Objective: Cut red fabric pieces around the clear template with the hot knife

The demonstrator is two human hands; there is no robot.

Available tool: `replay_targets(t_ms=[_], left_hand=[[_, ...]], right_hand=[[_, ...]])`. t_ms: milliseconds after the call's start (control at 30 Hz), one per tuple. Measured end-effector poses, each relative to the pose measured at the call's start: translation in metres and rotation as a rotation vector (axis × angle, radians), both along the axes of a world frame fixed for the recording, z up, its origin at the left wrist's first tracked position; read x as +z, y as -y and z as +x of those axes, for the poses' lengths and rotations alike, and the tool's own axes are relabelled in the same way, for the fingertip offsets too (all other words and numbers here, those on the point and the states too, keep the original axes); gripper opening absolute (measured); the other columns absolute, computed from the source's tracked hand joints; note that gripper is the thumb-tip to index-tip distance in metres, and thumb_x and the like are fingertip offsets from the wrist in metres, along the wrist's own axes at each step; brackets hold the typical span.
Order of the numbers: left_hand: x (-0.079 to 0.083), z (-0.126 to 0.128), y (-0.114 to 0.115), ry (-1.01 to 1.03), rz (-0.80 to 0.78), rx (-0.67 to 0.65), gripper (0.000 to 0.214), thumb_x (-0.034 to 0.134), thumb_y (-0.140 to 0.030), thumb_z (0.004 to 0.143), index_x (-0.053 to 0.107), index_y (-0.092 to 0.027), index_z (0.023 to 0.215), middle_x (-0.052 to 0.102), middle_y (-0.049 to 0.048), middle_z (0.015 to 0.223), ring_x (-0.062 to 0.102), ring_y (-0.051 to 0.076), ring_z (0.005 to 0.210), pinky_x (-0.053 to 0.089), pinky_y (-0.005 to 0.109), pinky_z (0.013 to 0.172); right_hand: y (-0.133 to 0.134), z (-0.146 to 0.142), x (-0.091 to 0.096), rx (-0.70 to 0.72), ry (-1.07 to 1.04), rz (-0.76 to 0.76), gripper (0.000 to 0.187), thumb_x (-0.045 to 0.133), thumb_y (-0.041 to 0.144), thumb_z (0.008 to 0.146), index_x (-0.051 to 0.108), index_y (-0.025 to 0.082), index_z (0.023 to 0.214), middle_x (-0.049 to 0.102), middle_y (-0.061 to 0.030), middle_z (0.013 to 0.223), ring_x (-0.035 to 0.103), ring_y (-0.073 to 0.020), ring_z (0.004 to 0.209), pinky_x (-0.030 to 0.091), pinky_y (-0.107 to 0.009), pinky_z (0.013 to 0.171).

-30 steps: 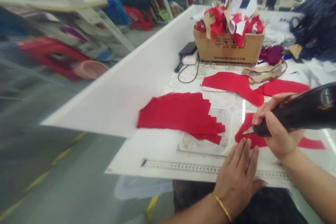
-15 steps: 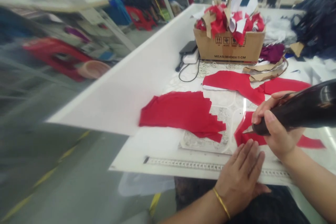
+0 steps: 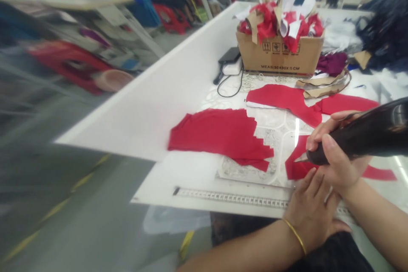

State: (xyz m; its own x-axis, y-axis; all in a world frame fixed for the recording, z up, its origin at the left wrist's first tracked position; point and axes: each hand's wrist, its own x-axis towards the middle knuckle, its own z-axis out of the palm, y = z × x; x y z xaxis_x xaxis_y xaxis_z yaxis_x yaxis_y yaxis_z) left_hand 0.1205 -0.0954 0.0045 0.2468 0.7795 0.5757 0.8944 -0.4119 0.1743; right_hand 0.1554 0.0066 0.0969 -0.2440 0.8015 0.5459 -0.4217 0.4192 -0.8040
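My right hand [image 3: 338, 157] is wrapped round a dark, glossy cutting tool [image 3: 366, 134], its pointed tip resting on a red fabric piece [image 3: 296, 168] on a transparent sheet. My left hand [image 3: 314, 210] lies flat with fingers stretched out at the table's front edge, just below that piece and partly over a long ruler [image 3: 229, 197]. A gold bangle is on the left wrist. A stack of red fabric pieces [image 3: 219, 134] lies to the left of the tool.
A cardboard box [image 3: 279, 55] stuffed with red and white scraps stands at the back. Beside it are a black device with a cable [image 3: 228, 57], more red pieces [image 3: 283, 97], brown paper strips [image 3: 323, 85] and dark cloth [image 3: 384, 29]. The white table [image 3: 159, 97] ends at left over the floor.
My left hand has slid to the right along the front edge, closer under the right hand. The right hand and tool have hardly moved.
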Motion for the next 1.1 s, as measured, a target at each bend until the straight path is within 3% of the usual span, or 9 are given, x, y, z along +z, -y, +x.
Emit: replay_targets(t_ms=[200, 500, 667, 800, 1000, 1100], left_hand=[[-0.003, -0.006, 0.000, -0.008, 0.044, 0.073, 0.080, 0.032, -0.080, 0.093, 0.065, -0.013, 0.125, 0.067, 0.0137, 0.122, 0.061, 0.030, 0.119, 0.037, 0.043, 0.116], [-0.006, -0.019, -0.004, -0.076, 0.001, -0.029, 0.084, 0.021, -0.079, 0.094, 0.060, -0.015, 0.133, 0.063, 0.0150, 0.132, 0.058, 0.027, 0.123, 0.037, 0.041, 0.115], [-0.004, -0.014, -0.003, -0.088, -0.101, -0.016, 0.088, 0.026, -0.084, 0.091, 0.059, -0.014, 0.133, 0.062, 0.0183, 0.130, 0.058, 0.031, 0.120, 0.039, 0.046, 0.112], [-0.003, -0.017, -0.005, -0.086, -0.118, -0.051, 0.086, 0.028, -0.084, 0.091, 0.060, -0.015, 0.133, 0.065, 0.0159, 0.126, 0.061, 0.028, 0.114, 0.043, 0.041, 0.109], [0.001, -0.022, -0.006, -0.040, -0.041, -0.019, 0.087, 0.027, -0.082, 0.092, 0.058, -0.013, 0.136, 0.061, 0.0175, 0.135, 0.054, 0.032, 0.130, 0.041, 0.043, 0.113], [0.002, -0.020, -0.004, -0.083, -0.080, -0.030, 0.089, 0.031, -0.084, 0.091, 0.054, -0.014, 0.141, 0.059, 0.0178, 0.139, 0.053, 0.032, 0.131, 0.042, 0.044, 0.112]], right_hand=[[0.004, -0.001, -0.003, 0.050, -0.003, 0.020, 0.027, 0.063, 0.015, 0.091, 0.053, 0.025, 0.114, 0.059, 0.0038, 0.076, 0.059, -0.0140, 0.057, 0.053, -0.032, 0.055], [0.004, -0.004, -0.003, 0.048, 0.003, 0.022, 0.028, 0.063, 0.014, 0.089, 0.052, 0.024, 0.112, 0.060, 0.0044, 0.074, 0.060, -0.0140, 0.057, 0.055, -0.032, 0.055], [0.004, -0.004, -0.005, 0.056, 0.023, 0.023, 0.028, 0.063, 0.015, 0.090, 0.051, 0.024, 0.113, 0.061, 0.0043, 0.073, 0.060, -0.0146, 0.058, 0.055, -0.033, 0.056], [0.004, -0.006, -0.006, 0.070, 0.030, 0.030, 0.028, 0.062, 0.016, 0.091, 0.050, 0.024, 0.114, 0.061, 0.0041, 0.074, 0.059, -0.0143, 0.058, 0.054, -0.033, 0.056], [0.006, -0.008, -0.006, 0.105, 0.012, 0.015, 0.026, 0.063, 0.016, 0.091, 0.050, 0.024, 0.113, 0.061, 0.0035, 0.073, 0.058, -0.0146, 0.057, 0.053, -0.031, 0.052], [0.008, -0.007, -0.006, 0.150, 0.027, -0.002, 0.028, 0.062, 0.015, 0.091, 0.050, 0.024, 0.115, 0.061, 0.0039, 0.073, 0.057, -0.0141, 0.055, 0.051, -0.031, 0.051]])
